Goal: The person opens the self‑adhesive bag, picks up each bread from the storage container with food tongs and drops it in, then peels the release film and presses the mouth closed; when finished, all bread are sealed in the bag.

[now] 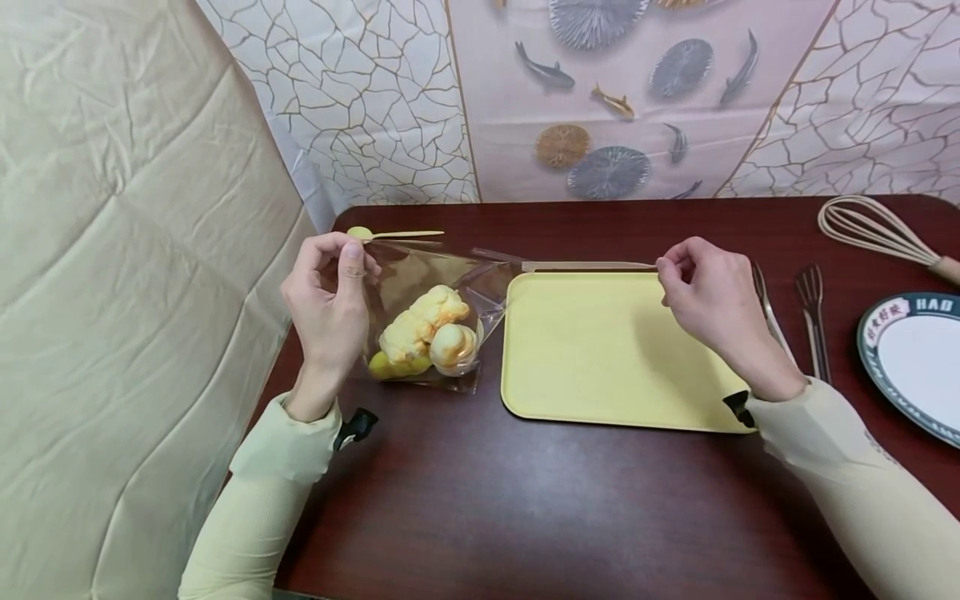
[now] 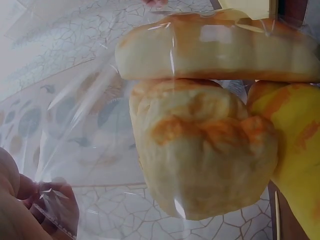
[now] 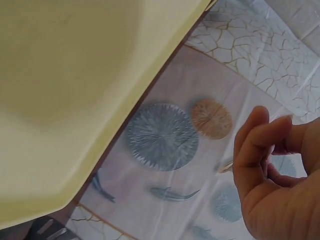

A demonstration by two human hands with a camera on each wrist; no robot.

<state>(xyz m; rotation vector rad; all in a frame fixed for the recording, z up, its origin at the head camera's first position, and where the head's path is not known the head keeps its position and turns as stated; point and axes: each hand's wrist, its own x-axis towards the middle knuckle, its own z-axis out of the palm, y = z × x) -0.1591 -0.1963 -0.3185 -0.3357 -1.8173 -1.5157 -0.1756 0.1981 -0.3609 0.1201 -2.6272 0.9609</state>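
Note:
My left hand (image 1: 330,287) pinches a clear plastic bag (image 2: 107,150) near its top left corner, thumb against the fingers. Inside the bag lie a lumpy cream-coloured bread loaf (image 1: 422,321), a round bun (image 1: 452,346) and a yellow piece (image 1: 397,367) with orange streaks. My right hand (image 1: 708,287) is raised over the right part of a yellow tray (image 1: 577,350), its fingers curled with thumb and forefinger together. Nothing shows between the right fingertips in the right wrist view. In the head view they overlap the right end of a pale, thin, knife-like strip (image 1: 588,266) behind the tray.
A yellow spoon (image 1: 397,234) lies at the back left of the table (image 1: 525,500). Right of the tray are a fork (image 1: 812,308), a whisk (image 1: 873,229) and a green-rimmed plate (image 1: 873,367). A quilted cream cover (image 1: 135,292) borders the left side; a patterned cloth (image 1: 375,108) hangs behind.

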